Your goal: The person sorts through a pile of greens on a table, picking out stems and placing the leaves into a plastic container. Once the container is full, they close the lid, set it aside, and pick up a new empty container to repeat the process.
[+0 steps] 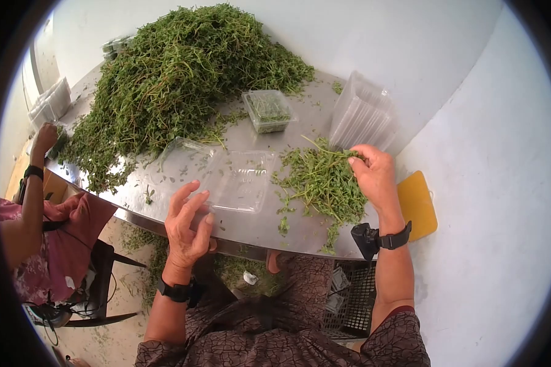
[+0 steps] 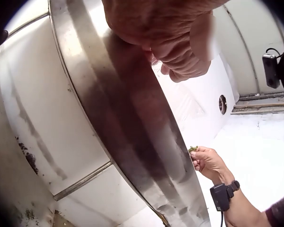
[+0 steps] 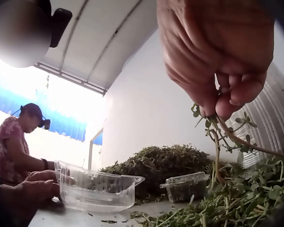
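Observation:
My right hand (image 1: 374, 174) pinches leafy green stems (image 3: 217, 142) between thumb and fingertips, at the top of a small loose pile of greens (image 1: 324, 183). An open clear plastic clamshell box (image 1: 242, 183) lies on the steel table to the left of that pile, its lid folded back toward the big heap. My left hand (image 1: 188, 226) is at the box's near left side, fingers loosely spread and holding nothing. In the right wrist view the fingers of this left hand (image 3: 40, 187) overlap the box wall. Behind the box stands a closed clamshell (image 1: 269, 111) filled with greens.
A large heap of greens (image 1: 177, 85) covers the back of the steel table (image 1: 294, 235). Nested empty clamshells (image 1: 362, 113) stand at back right, beside the wall. A yellow panel (image 1: 417, 207) is right of the table, a black crate (image 1: 349, 300) below. Another person (image 3: 21, 144) works at left.

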{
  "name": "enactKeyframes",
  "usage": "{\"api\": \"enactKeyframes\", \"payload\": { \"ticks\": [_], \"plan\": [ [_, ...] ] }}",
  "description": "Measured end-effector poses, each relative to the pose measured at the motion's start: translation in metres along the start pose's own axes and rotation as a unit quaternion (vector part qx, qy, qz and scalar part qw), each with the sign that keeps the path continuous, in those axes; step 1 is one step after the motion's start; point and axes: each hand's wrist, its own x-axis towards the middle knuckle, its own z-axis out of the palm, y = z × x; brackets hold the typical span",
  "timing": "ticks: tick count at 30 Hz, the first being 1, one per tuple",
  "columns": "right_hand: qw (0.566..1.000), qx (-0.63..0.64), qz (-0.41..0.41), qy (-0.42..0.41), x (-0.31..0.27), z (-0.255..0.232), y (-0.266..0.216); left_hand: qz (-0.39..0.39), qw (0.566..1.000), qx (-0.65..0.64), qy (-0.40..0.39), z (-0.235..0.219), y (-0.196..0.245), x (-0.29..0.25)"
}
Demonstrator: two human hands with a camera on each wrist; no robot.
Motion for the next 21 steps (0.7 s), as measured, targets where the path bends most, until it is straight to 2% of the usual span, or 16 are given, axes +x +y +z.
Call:
{"api": "enactKeyframes", "payload": {
  "ticks": [3,6,7,8,10,12,16,18,21],
  "plan": [
    [0.998,0.046,0.018,0.026,-0.005,0.004,-0.005,-0.008,1.0,-0.017,-0.001,-0.001,-0.001,-0.001],
    [1.0,0.019,-0.007,0.02,-0.007,0.01,0.001,-0.017,1.0,-0.011,-0.004,-0.001,0.002,0.001],
    [1.0,0.019,-0.009,0.02,-0.008,0.011,0.006,0.01,1.0,0.004,0.0,-0.002,-0.001,0.002],
    [0.998,0.054,-0.007,0.037,-0.008,0.013,0.012,0.036,0.999,0.021,0.006,-0.002,-0.003,0.003],
    [0.995,0.09,-0.006,0.049,-0.011,0.013,0.005,0.026,1.0,0.009,0.0,-0.005,0.002,0.005],
    [0.983,0.156,0.057,0.083,-0.015,0.003,-0.011,0.021,1.0,-0.008,-0.01,-0.003,0.004,0.008],
    [0.971,0.208,0.056,0.101,-0.027,0.0,-0.022,0.011,1.0,-0.013,-0.016,0.001,0.01,0.014],
    [0.949,0.279,0.049,0.14,-0.033,0.003,-0.022,-0.006,1.0,-0.022,-0.018,0.003,0.012,0.015],
    [0.938,0.304,0.026,0.165,-0.041,0.014,-0.02,0.011,1.0,0.018,-0.019,0.007,0.015,0.017]
  ]
}}
